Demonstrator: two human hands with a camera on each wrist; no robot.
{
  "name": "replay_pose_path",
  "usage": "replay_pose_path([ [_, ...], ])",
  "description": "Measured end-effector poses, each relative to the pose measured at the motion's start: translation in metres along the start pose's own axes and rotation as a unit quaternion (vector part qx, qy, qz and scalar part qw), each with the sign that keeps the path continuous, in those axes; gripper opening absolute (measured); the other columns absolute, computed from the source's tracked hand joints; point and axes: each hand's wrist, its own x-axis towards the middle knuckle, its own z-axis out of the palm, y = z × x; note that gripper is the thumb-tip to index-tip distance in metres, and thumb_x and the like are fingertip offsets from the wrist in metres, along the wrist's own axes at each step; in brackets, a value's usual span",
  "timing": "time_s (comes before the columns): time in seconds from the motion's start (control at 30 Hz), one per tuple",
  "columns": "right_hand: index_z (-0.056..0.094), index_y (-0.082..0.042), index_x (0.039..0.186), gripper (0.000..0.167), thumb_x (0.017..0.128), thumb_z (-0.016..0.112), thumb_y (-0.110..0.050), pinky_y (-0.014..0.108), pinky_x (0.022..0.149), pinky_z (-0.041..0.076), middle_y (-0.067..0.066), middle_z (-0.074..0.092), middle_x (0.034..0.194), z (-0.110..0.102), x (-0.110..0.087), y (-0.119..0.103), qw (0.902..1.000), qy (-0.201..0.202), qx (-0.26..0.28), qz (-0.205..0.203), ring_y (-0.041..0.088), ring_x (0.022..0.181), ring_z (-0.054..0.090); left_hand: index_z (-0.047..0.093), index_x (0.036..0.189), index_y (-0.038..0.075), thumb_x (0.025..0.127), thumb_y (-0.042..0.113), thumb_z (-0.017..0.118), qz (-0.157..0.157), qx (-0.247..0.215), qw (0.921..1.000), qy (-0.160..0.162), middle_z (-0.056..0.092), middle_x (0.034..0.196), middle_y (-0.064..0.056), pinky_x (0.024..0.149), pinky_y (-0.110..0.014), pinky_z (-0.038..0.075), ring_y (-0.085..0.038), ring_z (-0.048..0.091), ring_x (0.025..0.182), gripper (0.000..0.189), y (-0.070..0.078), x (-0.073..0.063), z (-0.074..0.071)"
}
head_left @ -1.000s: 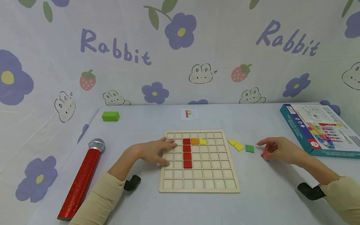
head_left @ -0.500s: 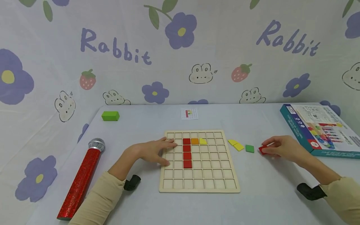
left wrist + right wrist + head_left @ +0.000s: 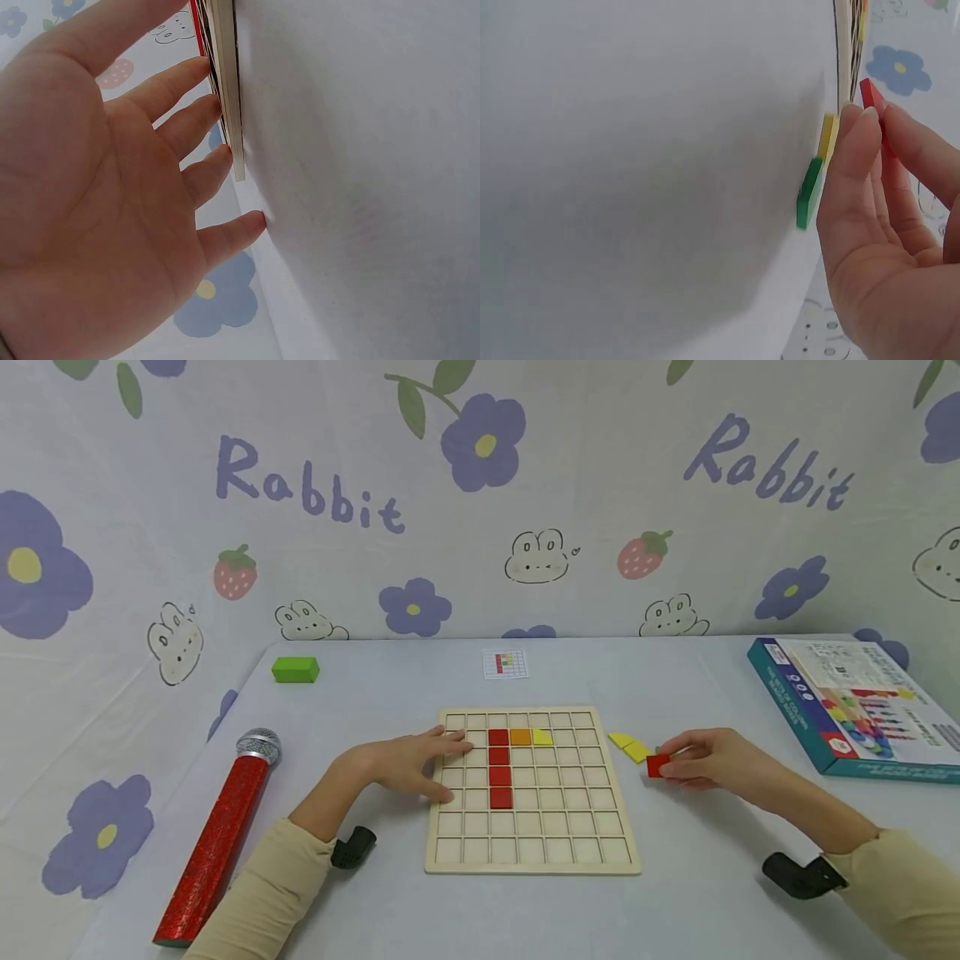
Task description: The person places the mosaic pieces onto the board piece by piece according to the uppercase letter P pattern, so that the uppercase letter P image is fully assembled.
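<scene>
With thumb and fingers my right hand (image 3: pixel 723 766) pinches a red square tile (image 3: pixel 657 766), held just right of two yellow tiles (image 3: pixel 628 747). The right wrist view shows the red tile raised off the table, above a green tile (image 3: pixel 810 191) that is mostly hidden in the head view. My left hand (image 3: pixel 401 766) lies with spread, straight fingers on the left edge of a wooden grid board (image 3: pixel 555 827). On the board stand several red tiles (image 3: pixel 499 775) in a column, and an orange tile (image 3: pixel 520 737) and a yellow tile (image 3: pixel 542 737) extend right from its top.
A small pattern card (image 3: pixel 506 664) lies behind the board. To the left are a green block (image 3: pixel 296 670) and a red glittery microphone (image 3: pixel 213 852). A teal game box (image 3: pixel 862 710) sits at the back right, beyond my right hand.
My right hand has taken hold of the red tile, lifted it and carried it left, in front of the green tile. My left hand and the board have stayed put.
</scene>
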Motion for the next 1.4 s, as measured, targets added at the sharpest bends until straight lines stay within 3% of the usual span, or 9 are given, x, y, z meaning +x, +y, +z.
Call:
replay_pose_path([
  [0.77,0.061,0.005,0.112,0.037,0.082,0.075,-0.012,0.033,0.072,0.055,0.012,0.067,0.093,0.068,0.009,-0.049,0.993,-0.083,0.083,-0.016,0.024,0.079,0.067,0.032,0.15,0.025,0.088,0.034,0.069,-0.005,0.005,1.0,-0.004,0.015,0.157,0.007,0.111,-0.05,0.014,-0.021,0.0,0.144,0.073,0.001,-0.001,-0.001],
  [1.4,0.065,0.001,0.108,0.028,0.083,0.074,-0.008,0.03,0.068,0.055,0.011,0.07,0.086,0.104,0.015,-0.073,0.9894,-0.118,0.08,-0.025,0.02,0.069,0.067,0.033,0.15,0.022,0.087,0.034,0.069,0.001,-0.003,1.0,-0.004,0.017,0.157,0.005,0.111,-0.051,0.014,-0.022,0.002,0.144,0.074,0.001,-0.001,-0.002],
])
